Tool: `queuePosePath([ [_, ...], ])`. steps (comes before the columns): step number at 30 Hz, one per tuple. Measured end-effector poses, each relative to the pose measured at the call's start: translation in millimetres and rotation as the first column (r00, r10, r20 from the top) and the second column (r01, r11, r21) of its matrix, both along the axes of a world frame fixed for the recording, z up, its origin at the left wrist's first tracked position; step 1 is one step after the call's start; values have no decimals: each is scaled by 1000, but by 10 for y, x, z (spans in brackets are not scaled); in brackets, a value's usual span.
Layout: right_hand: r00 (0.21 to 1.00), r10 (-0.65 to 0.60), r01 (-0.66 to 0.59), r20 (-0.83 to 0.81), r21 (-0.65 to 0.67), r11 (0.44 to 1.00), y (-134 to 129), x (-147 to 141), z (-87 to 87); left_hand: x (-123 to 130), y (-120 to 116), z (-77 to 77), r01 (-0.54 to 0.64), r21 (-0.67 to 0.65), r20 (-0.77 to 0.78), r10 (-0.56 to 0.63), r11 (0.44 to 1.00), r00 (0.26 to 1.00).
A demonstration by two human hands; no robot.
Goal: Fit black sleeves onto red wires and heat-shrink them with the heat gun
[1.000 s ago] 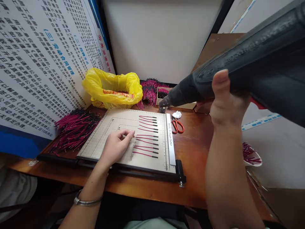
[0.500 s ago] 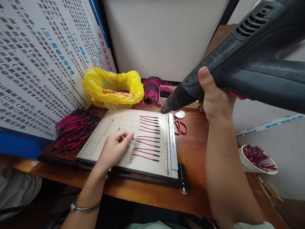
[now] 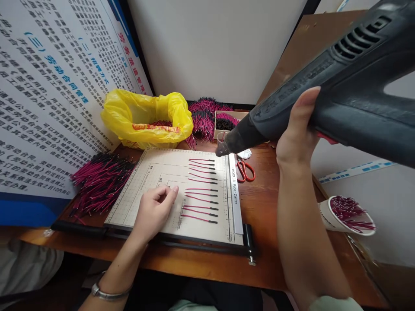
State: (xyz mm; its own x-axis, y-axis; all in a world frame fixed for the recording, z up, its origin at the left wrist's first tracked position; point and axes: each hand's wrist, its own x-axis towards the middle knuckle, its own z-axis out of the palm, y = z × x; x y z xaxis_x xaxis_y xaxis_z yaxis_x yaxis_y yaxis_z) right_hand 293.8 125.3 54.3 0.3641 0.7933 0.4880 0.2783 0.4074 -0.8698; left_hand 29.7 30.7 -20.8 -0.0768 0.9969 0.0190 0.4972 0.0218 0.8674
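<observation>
Heat gun (image 3: 340, 82): its rear end ran off the right and top edges.
Right hand (image 3: 296, 138): the fingers were hidden behind the gun's body; only the thumb showed.
Poster (image 3: 48, 86): cut by the left and top edges, its small print too fine to read.
Yellow bag (image 3: 147, 116): contents mostly hidden.
Small box (image 3: 227, 123): partly covered by the gun's nozzle.

Yellow bag (image 3: 147, 116), red scissors (image 3: 245, 170), cup (image 3: 337, 218)
</observation>
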Motion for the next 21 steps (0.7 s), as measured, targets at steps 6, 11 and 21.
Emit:
queuePosePath([
  [6, 977, -199, 193, 82, 74, 978, -77, -138, -1, 2, 6, -1, 13, 1, -7, -13, 1000, 1000],
  [11, 960, -236, 219, 147, 126, 968, -121, -188, 79, -2, 10, 5, -29, -9, 6, 29, 1000, 1000],
  [21, 989, -146, 132, 33, 259, 957, -99, -160, 158, 14, 3, 47, -105, -22, 26, 106, 994, 994],
])
